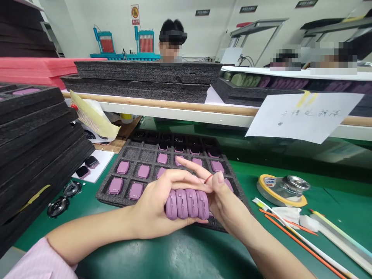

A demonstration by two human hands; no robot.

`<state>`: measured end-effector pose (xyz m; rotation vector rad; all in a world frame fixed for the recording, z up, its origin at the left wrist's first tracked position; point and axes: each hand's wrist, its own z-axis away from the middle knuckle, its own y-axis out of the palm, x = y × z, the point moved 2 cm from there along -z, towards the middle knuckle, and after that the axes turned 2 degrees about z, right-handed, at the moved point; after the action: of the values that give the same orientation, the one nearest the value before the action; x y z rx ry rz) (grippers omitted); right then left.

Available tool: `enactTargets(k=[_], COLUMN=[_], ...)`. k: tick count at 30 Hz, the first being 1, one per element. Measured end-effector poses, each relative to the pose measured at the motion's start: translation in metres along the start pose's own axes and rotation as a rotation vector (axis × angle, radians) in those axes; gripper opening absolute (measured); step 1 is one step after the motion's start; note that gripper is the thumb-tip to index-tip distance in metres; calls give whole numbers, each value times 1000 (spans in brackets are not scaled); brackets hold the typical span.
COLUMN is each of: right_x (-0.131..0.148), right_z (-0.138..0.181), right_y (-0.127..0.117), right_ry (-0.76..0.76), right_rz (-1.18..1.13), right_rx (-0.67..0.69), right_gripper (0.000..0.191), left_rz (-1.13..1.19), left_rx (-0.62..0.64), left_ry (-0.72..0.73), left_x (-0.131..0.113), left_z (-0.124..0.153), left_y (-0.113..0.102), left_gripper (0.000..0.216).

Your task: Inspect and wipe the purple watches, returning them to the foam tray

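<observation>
My left hand is wrapped around a side-by-side row of several purple watch cases, its fingers passing over and under them. My right hand closes in on the row's right end, palm against it, with one finger stretched out toward the upper left. A thin red band shows between the hands. Behind and beneath them lies a black foam tray with square pockets, many holding purple watch cases. The far pockets hold pieces with dark, glossy faces. My hands hide part of the tray's near side.
Black foam trays are stacked high at left, near loose watch parts. At right are a glass jar, a yellow tape roll and orange sticks. A shelf crosses behind; a person is beyond it.
</observation>
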<state>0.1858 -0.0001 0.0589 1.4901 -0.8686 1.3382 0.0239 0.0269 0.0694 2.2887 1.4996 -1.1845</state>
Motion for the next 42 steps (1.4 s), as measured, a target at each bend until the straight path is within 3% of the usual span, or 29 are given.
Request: enactTargets(k=[3,7,10,12,15,18,20,22,26,30,36,38,42], right_x=[-1,1,5,8,8,1,0,6,31,40,37,36,29], right_z=[-2,-5,-4,-2,-1,-3,-3,0,8,9,18,19,13], right_y=[2,7,9,9,8,10,10,6,-3,-5,-8,-7,-1], right_ry=[-23,-75,-155,-265,-483,-637,-628,-573,-627,-680,-762,-757,-683], right_rz=[17,203,287,359,590,871,946,914,868,887,596,629,827], right_rx=[-17,-116,-191,-219,-249,-196,-161,-167,-219,-247,-679,-603,-315], right_gripper=[89,114,116,115,111,101,100,94,31,9,13,12,56], left_rz=[-35,-40,-92,-36,334,689,832,981,1194,1272,1346,1343,1314], left_rx=[42,106,79,69,33,-21,-39,-65,-102,-98,-6,10,41], left_ry=[16,91,120,-45,-507,-803,-896,-959,-922,-870,-783,-765,-726], left_x=[7,17,19,18,18,19,23,27,30,29,32,33,34], left_z=[1,3,7,7,7,5,4,5,4,3,5,5,4], left_y=[-1,0,1,1,2,8,12,14,13,11,11,9,7], left_gripper=[60,67,85,110,128,94,63,50,50,43,41,41,46])
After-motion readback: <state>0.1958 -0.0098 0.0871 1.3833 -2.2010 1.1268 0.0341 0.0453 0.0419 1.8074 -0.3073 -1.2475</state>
